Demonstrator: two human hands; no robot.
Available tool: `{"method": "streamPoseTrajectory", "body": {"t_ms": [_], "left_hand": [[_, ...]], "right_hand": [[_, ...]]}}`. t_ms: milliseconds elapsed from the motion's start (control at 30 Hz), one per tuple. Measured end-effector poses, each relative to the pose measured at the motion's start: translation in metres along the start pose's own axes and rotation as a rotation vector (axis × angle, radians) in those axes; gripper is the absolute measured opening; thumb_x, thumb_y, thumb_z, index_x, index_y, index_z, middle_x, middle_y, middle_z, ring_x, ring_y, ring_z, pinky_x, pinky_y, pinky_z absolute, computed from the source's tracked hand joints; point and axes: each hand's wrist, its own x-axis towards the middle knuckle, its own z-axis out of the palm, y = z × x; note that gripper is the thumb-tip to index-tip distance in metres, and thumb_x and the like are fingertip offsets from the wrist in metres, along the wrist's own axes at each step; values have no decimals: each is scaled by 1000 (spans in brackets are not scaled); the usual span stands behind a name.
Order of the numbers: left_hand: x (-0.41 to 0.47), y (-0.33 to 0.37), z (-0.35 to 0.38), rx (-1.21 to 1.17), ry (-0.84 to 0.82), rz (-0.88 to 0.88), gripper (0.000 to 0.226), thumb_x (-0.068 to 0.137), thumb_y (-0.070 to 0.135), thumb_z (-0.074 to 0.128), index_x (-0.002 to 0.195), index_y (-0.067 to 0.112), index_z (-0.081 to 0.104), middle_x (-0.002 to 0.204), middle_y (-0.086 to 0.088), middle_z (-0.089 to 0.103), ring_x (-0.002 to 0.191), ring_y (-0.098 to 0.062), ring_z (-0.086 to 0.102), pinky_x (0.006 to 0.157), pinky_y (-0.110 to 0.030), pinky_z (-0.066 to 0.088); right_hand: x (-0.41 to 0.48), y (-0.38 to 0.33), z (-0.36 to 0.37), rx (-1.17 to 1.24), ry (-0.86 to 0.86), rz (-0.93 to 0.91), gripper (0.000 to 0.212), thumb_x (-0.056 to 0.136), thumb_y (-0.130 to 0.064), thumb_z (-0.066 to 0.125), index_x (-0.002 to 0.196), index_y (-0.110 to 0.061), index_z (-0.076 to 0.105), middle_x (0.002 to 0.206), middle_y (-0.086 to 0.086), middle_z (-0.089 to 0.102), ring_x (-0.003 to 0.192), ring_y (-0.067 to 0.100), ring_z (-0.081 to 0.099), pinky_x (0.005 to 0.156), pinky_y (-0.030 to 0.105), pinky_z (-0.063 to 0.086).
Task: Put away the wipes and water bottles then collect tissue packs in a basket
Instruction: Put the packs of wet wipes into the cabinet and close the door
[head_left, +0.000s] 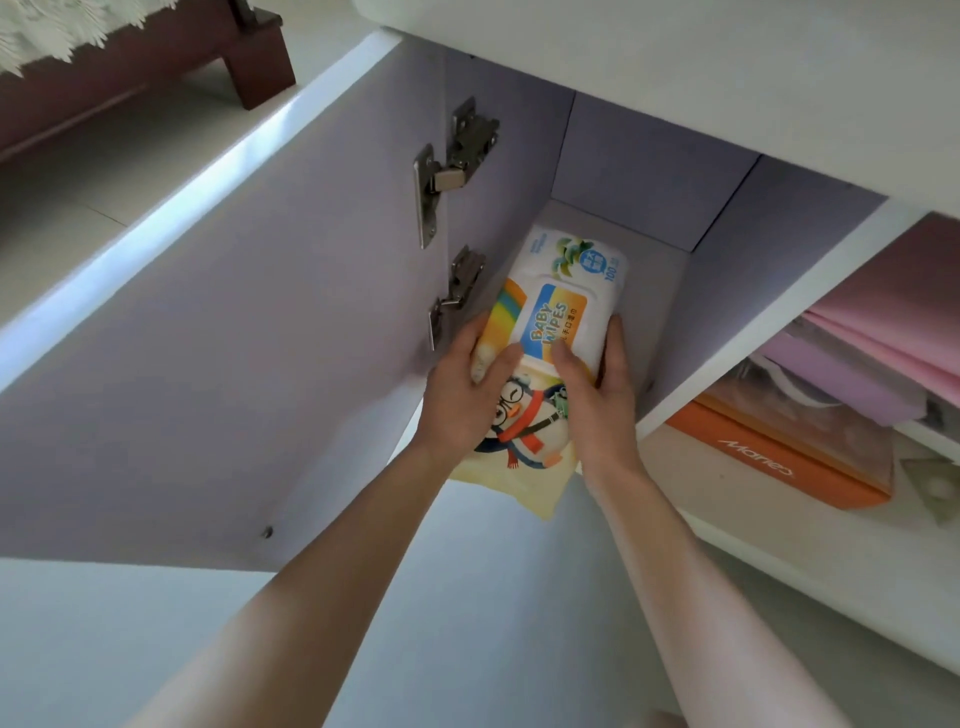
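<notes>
A pack of baby wipes (563, 291), white and yellow with a rainbow and a penguin picture, lies lengthwise at the mouth of an open cabinet compartment (649, 171). Its far end is inside, over the lilac floor; its near end sticks out past the front edge. My left hand (462, 387) grips its left side with the thumb on top. My right hand (597, 387) grips its right side, thumb on the lid label. No water bottles, tissue packs or basket are in view.
The cabinet door (234, 338) stands open to the left, with two metal hinges (452, 161). A white divider (769, 322) separates the right compartment, which holds an orange box (779, 457) and pink and purple folded items (883, 353). A dark wooden furniture leg (254, 57) stands at the top left.
</notes>
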Motion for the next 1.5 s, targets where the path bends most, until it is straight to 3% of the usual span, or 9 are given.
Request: {"method": "streamPoseTrajectory", "body": {"t_ms": [133, 200, 300, 400, 500, 633, 833, 1200, 1500], "left_hand": [[-41, -22, -5, -2, 21, 81, 47, 89, 34, 63, 131, 42, 43, 123, 11, 59, 104, -6, 64, 79, -23, 57], [-59, -31, -4, 33, 44, 103, 54, 85, 42, 58, 131, 52, 32, 136, 11, 49, 116, -10, 58, 86, -29, 56], [-68, -38, 0, 158, 71, 185, 54, 89, 43, 48, 135, 52, 21, 152, 19, 26, 136, 8, 28, 103, -11, 37], [-60, -47, 5, 303, 112, 292, 47, 95, 48, 40, 139, 43, 24, 148, 27, 12, 126, 29, 12, 96, 4, 27], [-46, -55, 10, 348, 133, 346, 51, 94, 56, 32, 141, 39, 27, 151, 20, 13, 132, 16, 17, 100, -9, 34], [-24, -54, 15, 373, 142, 392, 51, 96, 48, 35, 145, 32, 31, 157, 3, 25, 136, -8, 32, 100, -21, 41], [20, -52, 27, 383, 127, 428, 54, 98, 47, 33, 146, 23, 36, 154, -6, 32, 136, -21, 40, 96, -39, 52], [68, -48, 38, 420, 174, 397, 56, 95, 49, 36, 145, 22, 38, 153, -6, 33, 139, -20, 33, 105, -31, 38], [90, -45, 34, 520, 154, 445, 61, 94, 51, 28, 143, 18, 42, 151, -11, 37, 141, -28, 32, 112, -42, 28]], "right_hand": [[-37, 15, -6, 57, -53, -42, 64, 92, -20, 62, 145, -41, 34, 138, -7, 56, 115, 11, 63, 91, 38, 57], [-50, 22, -7, 65, -66, -73, 62, 93, -16, 61, 143, -42, 35, 152, -8, 38, 120, -1, 56, 88, 22, 55], [-55, 23, -5, 5, -70, -148, 55, 94, -10, 57, 136, -40, 37, 153, -20, 17, 112, -32, 39, 81, 1, 44], [-48, 22, -5, -87, -94, -220, 48, 96, -14, 55, 130, -46, 41, 152, -23, 17, 128, -14, 39, 88, 9, 48], [-35, 23, -4, -139, -92, -247, 46, 96, -18, 54, 133, -43, 41, 153, -21, 17, 137, 2, 35, 90, 10, 48], [-13, 20, -2, -169, -85, -253, 46, 97, -19, 53, 137, -38, 39, 153, -19, 18, 134, -3, 32, 86, 3, 44], [27, 17, 0, -202, -78, -256, 45, 99, -22, 50, 137, -41, 37, 159, -11, 16, 134, -5, 30, 88, 2, 42], [77, 18, 6, -160, -52, -275, 42, 99, -24, 52, 135, -43, 40, 160, -7, 17, 144, 9, 28, 106, 27, 45], [97, 17, 15, -167, -8, -282, 46, 99, -20, 52, 143, -27, 42, 161, -2, 16, 145, 9, 24, 104, 11, 39]]}}
